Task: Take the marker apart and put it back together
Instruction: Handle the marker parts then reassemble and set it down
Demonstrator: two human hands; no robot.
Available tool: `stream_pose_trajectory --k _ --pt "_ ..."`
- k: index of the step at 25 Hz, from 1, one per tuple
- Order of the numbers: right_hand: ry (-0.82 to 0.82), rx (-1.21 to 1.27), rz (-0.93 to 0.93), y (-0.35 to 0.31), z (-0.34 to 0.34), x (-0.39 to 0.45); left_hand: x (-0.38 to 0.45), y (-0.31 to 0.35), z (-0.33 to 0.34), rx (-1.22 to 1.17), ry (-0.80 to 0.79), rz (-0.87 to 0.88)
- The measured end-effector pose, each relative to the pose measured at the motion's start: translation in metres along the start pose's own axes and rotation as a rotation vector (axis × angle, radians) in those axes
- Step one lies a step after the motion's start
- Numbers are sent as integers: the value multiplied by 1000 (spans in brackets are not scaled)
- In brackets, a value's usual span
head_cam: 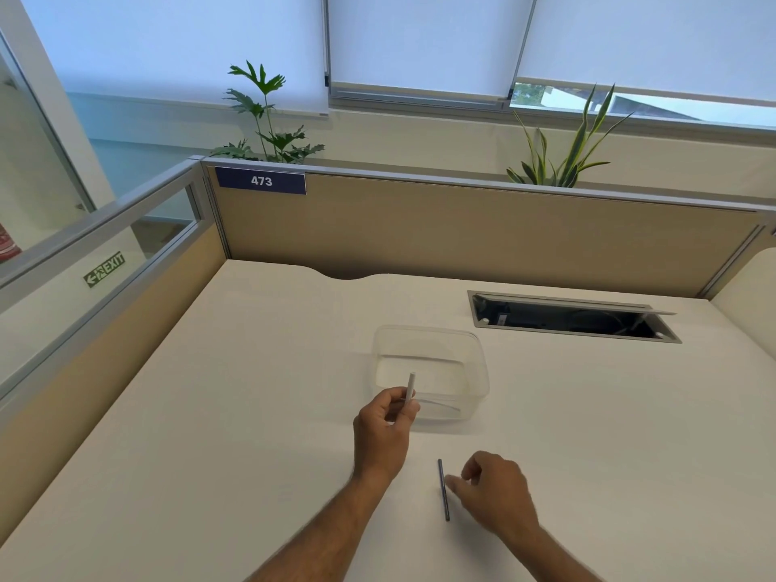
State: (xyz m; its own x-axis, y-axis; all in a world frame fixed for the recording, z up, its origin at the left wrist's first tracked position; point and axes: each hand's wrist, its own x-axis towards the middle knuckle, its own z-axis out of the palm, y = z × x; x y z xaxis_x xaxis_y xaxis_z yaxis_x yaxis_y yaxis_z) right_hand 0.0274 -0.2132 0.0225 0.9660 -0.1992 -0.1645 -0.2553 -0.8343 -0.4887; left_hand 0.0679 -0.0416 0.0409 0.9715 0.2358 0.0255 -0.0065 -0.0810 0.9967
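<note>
Left hand [384, 417] grips tube [410, 386] (white) — upright.

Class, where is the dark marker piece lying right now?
The dark piece lies on the desk, touching the right hand fingertips, nearer than the clear tub.

Bright and evenly lit by soft daylight through white roller blinds [420, 39] at the far windows. Faint, diffuse shadows only, on the pale cream desk top [210, 413]. Mild sheen across a clear plastic rectangular tub [474, 371]. Wide-angle bending at the edges; slight softness throughout.
</note>
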Motion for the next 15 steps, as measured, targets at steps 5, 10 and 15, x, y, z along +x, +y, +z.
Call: stream_pose_trajectory --k 5,10,15 --pt "-180 -29 84 -19 5 -3 -2 -2 0 12 -2 8" --pt "-278 -50 98 -21 2 1 -3 -3 -1 20 -5 17" --pt "-248 -37 111 -24 4 -3 -3 -5 -1 48 -5 34"
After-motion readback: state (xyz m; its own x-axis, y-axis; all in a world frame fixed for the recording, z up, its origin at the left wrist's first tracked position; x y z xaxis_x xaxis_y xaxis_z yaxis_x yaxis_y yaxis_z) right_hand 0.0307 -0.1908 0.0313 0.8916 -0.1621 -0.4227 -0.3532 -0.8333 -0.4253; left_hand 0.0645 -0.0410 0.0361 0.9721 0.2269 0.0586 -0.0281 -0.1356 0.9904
